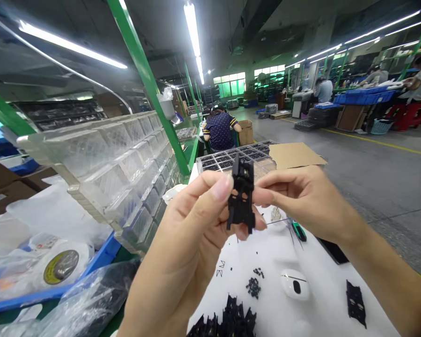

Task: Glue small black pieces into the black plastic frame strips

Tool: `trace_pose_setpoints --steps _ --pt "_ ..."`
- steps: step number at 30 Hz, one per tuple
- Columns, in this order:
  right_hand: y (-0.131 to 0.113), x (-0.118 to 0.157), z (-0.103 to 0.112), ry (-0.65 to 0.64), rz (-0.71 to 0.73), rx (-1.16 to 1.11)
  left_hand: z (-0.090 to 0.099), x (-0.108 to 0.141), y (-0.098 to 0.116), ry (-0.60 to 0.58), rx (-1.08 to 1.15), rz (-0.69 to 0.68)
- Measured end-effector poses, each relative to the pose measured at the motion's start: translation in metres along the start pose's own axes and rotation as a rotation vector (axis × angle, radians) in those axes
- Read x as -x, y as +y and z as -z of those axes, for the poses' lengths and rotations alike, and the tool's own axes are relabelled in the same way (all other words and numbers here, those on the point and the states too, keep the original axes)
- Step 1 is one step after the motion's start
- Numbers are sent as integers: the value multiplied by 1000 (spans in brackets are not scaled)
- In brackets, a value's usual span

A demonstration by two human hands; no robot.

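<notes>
Part: black plastic bracket (pixel 241 196), flat, with cut-outs and notched ends, held upright in the air above the table (pixel 277 255).
Left grip: left hand (pixel 182 252) closed on the bracket, thumb tip on its left edge.
Right grip: right hand (pixel 303 199) pinching the bracket's right edge, fingers together.
Below the grip: heap of like black parts (pixel 228 320), cut off by the lower frame edge; small black bits (pixel 253 286); a white dish (pixel 294 283); one lone black part (pixel 356 302) to the right.
Room: open white table surface beneath the grip; its right edge drops to the floor.
Left of grip: clear compartment trays (pixel 119 164), contents hard to make out.
Behind grip: tray of black parts (pixel 228 159), cardboard (pixel 294 154).
Far: seated person's back (pixel 219 131).
</notes>
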State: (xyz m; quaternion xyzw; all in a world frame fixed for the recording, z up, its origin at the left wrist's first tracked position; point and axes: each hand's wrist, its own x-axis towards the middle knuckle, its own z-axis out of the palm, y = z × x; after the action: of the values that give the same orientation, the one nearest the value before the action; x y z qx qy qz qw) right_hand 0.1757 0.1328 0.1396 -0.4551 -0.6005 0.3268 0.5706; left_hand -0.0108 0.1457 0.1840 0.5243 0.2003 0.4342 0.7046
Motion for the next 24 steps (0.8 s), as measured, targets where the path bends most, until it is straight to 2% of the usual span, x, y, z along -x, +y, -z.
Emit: trace_pose_setpoints --steps 3,5,12,15,24 --pt "-10 5 13 126 126 -59 -4 -3 -3 39 9 35" --pt "-16 9 16 150 174 -80 -6 -5 -6 65 -3 58" --pt "-29 12 14 39 254 -98 -12 -10 -14 76 -126 63" --pt "-31 11 13 47 293 -73 -14 -11 -19 106 -160 61" --pt "-27 9 13 63 232 -137 -17 -14 -23 181 -141 73"
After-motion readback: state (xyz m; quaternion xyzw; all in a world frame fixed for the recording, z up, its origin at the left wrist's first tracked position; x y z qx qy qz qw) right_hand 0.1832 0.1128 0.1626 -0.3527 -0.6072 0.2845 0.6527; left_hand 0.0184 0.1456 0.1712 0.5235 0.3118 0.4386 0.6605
